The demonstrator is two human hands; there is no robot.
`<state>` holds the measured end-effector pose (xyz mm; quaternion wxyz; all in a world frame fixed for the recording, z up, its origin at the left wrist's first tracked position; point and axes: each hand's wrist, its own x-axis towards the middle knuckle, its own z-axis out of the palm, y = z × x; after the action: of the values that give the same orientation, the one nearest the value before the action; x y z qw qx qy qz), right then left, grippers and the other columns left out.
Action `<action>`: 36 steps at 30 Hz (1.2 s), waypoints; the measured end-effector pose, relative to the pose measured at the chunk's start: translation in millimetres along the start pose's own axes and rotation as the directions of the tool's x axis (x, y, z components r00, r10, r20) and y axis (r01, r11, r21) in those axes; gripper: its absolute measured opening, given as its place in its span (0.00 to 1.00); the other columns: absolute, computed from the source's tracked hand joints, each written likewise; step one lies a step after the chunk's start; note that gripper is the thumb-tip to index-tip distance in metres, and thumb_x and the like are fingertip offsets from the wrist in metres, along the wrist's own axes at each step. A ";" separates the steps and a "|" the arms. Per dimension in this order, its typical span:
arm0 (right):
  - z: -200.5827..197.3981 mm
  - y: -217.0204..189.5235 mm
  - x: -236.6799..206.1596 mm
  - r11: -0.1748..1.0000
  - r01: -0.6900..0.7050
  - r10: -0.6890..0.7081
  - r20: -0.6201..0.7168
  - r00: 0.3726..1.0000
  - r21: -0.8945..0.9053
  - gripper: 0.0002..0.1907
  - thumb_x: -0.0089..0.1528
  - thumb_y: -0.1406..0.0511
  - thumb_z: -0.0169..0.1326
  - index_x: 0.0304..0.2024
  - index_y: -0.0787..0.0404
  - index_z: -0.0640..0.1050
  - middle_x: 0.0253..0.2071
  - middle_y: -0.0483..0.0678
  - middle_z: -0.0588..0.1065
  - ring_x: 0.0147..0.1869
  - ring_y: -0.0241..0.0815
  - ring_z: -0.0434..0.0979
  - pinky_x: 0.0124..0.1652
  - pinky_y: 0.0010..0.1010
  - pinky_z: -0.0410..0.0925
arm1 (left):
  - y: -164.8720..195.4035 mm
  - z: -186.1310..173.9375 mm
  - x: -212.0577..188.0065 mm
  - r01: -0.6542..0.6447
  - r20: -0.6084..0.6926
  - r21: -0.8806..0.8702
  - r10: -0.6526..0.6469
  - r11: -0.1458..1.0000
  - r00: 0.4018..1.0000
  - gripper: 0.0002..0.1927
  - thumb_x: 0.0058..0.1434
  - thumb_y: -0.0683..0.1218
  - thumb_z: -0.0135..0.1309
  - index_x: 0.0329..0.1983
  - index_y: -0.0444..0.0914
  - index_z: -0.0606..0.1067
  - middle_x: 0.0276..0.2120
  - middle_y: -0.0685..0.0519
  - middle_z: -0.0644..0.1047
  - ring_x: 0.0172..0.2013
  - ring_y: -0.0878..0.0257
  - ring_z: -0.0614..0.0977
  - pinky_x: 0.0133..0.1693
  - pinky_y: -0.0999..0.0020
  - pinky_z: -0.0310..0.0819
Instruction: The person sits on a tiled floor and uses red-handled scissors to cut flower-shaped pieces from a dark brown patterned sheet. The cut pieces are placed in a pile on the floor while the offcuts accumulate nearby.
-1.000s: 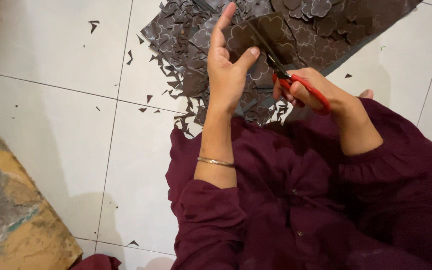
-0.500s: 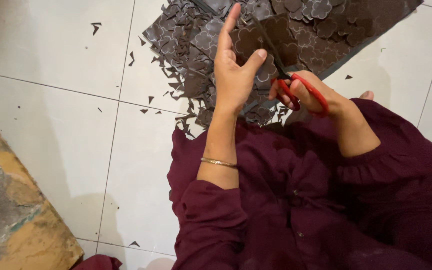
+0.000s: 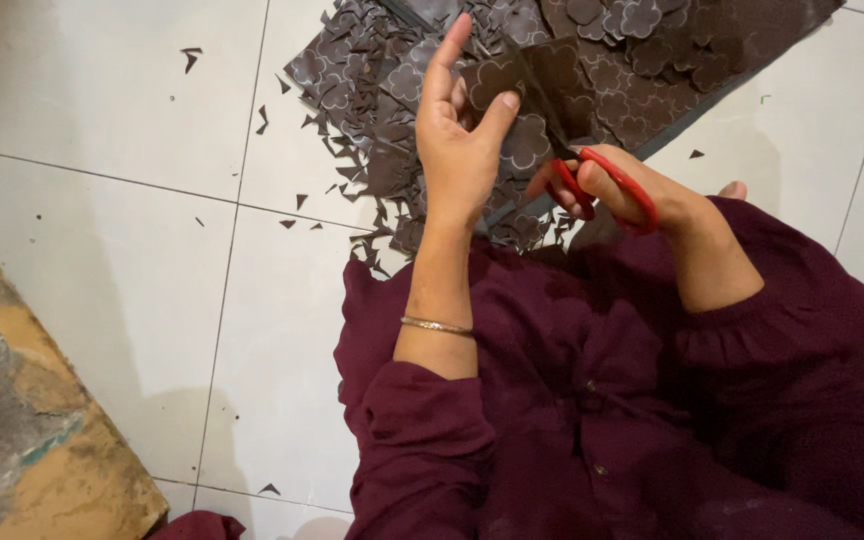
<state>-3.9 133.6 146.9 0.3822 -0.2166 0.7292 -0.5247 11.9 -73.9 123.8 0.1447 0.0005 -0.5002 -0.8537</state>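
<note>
1. Head view, looking down on a seated person in a maroon garment (image 3: 592,400) with long gathered sleeves, working over a white tiled floor (image 3: 102,130).
2. Left hand (image 3: 462,140): raised over the work with the index finger stretched straight up and away; the thumb and the other fingers are pinched on a dark brown cut piece (image 3: 512,85) with a scalloped flower-like outline. A thin gold bangle (image 3: 437,325) sits on the forearm, just above the pushed-up sleeve.
3. Right hand (image 3: 617,190): closed through the red handles of a pair of scissors (image 3: 592,175), fingers curled tight around the loops. The dark blades run up and to the left from the hand, meeting the cut piece next to the left thumb; whether the blades are parted or shut cannot be told.
4. Cut piece, location: held above the floor between the two hands, in front of the person's chest, over the near edge of the sheet listed next.
5. Dark patterned sheet (image 3: 752,40): brown material printed with repeated flower outlines, lying flat on the tiles at the top of the view, reaching to the right-hand corner.
6. Offcuts (image 3: 372,170): many small dark triangular and jagged scraps, heaped along the sheet's left and near edges and scattered thinly over the tiles to the left.
7. Worn board (image 3: 22,420): tan and grey, chipped surface, at the lower left corner, well apart from the hands.
</note>
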 end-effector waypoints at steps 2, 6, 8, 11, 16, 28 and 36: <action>-0.2 -0.2 -1.0 0.999 0.035 -0.035 0.004 0.999 -0.017 0.47 0.63 0.33 0.36 0.49 0.68 0.80 0.26 0.41 0.66 0.29 0.35 0.65 0.31 0.28 0.63 | -0.9 0.8 -0.4 -0.013 0.006 -0.010 0.013 1.000 1.000 0.37 0.65 0.30 0.55 0.77 0.36 0.59 0.56 0.49 0.77 0.53 0.65 0.81 0.57 0.69 0.78; 0.0 2.8 0.3 0.998 0.051 -0.051 0.001 0.999 -0.046 0.54 0.58 0.26 0.33 0.46 0.67 0.80 0.25 0.40 0.67 0.27 0.34 0.66 0.29 0.28 0.62 | -1.8 2.2 -2.7 -0.042 -0.013 0.053 0.043 0.998 0.999 0.37 0.65 0.29 0.55 0.77 0.36 0.61 0.49 0.50 0.78 0.51 0.66 0.81 0.56 0.70 0.78; 0.7 4.6 1.9 0.997 0.051 -0.052 -0.014 0.999 -0.061 0.55 0.57 0.25 0.32 0.45 0.67 0.80 0.24 0.41 0.67 0.26 0.34 0.67 0.28 0.28 0.62 | -1.8 4.3 -3.7 -0.026 -0.034 0.047 0.028 0.999 0.999 0.36 0.66 0.29 0.54 0.77 0.36 0.61 0.46 0.50 0.79 0.47 0.67 0.81 0.55 0.71 0.78; 1.0 4.9 2.5 0.997 0.030 -0.032 -0.024 0.999 -0.065 0.56 0.57 0.25 0.31 0.44 0.67 0.80 0.23 0.41 0.67 0.25 0.35 0.66 0.27 0.29 0.62 | 0.2 6.0 -4.1 -0.061 -0.052 0.084 0.065 0.995 0.997 0.36 0.65 0.29 0.55 0.76 0.36 0.62 0.48 0.52 0.78 0.50 0.67 0.80 0.55 0.72 0.77; -1.1 -1.6 -2.6 0.996 0.080 -0.078 0.061 0.995 -0.028 0.53 0.61 0.27 0.33 0.48 0.68 0.79 0.24 0.41 0.66 0.28 0.35 0.65 0.31 0.28 0.63 | 5.9 4.6 -3.7 -0.003 -0.040 0.052 0.005 0.999 0.999 0.37 0.64 0.30 0.54 0.76 0.37 0.61 0.45 0.54 0.78 0.47 0.68 0.81 0.52 0.73 0.77; 12.0 -5.7 2.1 0.996 0.088 -0.088 -0.013 0.996 -0.012 0.48 0.65 0.32 0.32 0.44 0.68 0.79 0.24 0.41 0.65 0.28 0.36 0.66 0.31 0.29 0.62 | 3.0 8.2 -3.1 -0.189 -0.054 0.277 0.211 0.942 0.976 0.35 0.63 0.28 0.55 0.73 0.34 0.62 0.62 0.49 0.71 0.60 0.65 0.74 0.63 0.70 0.65; 11.6 -5.0 4.7 0.991 0.131 -0.130 -0.006 0.991 0.029 0.49 0.65 0.31 0.31 0.42 0.69 0.79 0.24 0.41 0.65 0.28 0.36 0.68 0.30 0.28 0.64 | -10.9 14.0 -7.1 -0.090 -0.165 0.068 0.100 0.994 0.981 0.34 0.65 0.30 0.56 0.74 0.34 0.64 0.62 0.50 0.72 0.53 0.66 0.78 0.56 0.72 0.76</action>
<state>1.8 121.6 148.2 0.3487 -0.2569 0.7064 -0.5598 14.0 -55.2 120.4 0.2267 0.0528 -0.5112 -0.8273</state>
